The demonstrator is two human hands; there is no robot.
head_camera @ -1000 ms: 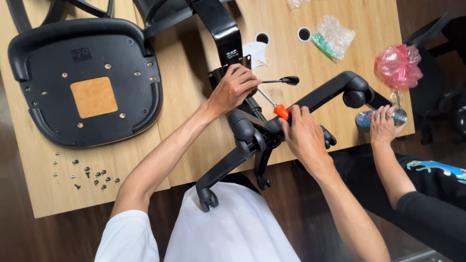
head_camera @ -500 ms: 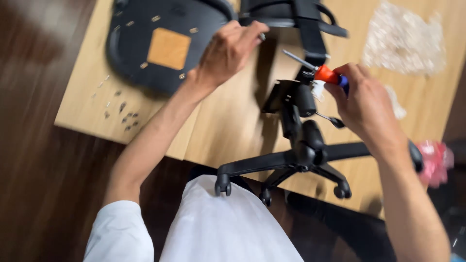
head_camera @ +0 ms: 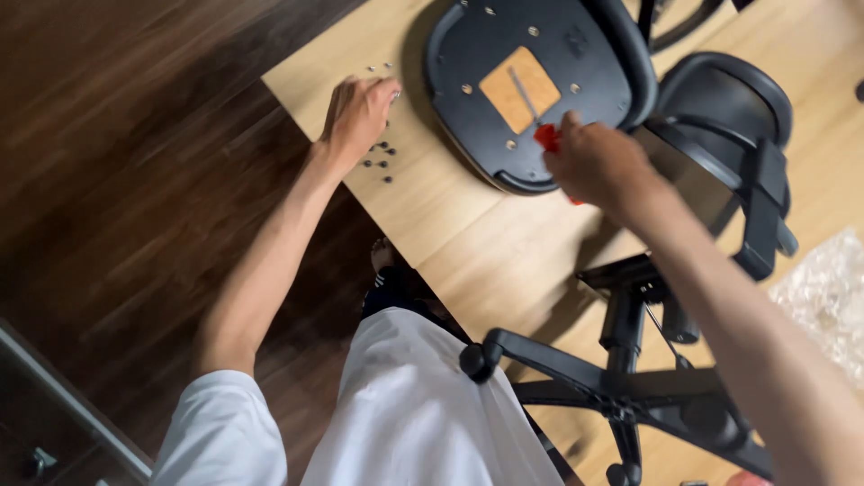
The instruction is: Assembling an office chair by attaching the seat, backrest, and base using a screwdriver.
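My left hand (head_camera: 356,114) reaches to the near left part of the wooden table (head_camera: 450,216), fingers curled over a scatter of several small dark screws (head_camera: 380,162). Whether it pinches one I cannot tell. My right hand (head_camera: 598,166) is shut on a screwdriver with a red handle (head_camera: 546,137); its metal shaft lies across the orange patch on the upturned black chair seat (head_camera: 522,90). The black chair base (head_camera: 621,378) with its upright column and wheeled legs stands on the table below my right arm.
A black chair backrest with armrests (head_camera: 738,144) lies to the right of the seat. Clear plastic wrapping (head_camera: 832,297) sits at the right edge. Dark wooden floor (head_camera: 135,180) lies left of the table. My white shirt fills the bottom centre.
My view has swung left. My left hand moved off the chair base mechanism over to the loose screws. My right hand carried the screwdriver from the base over to the seat.
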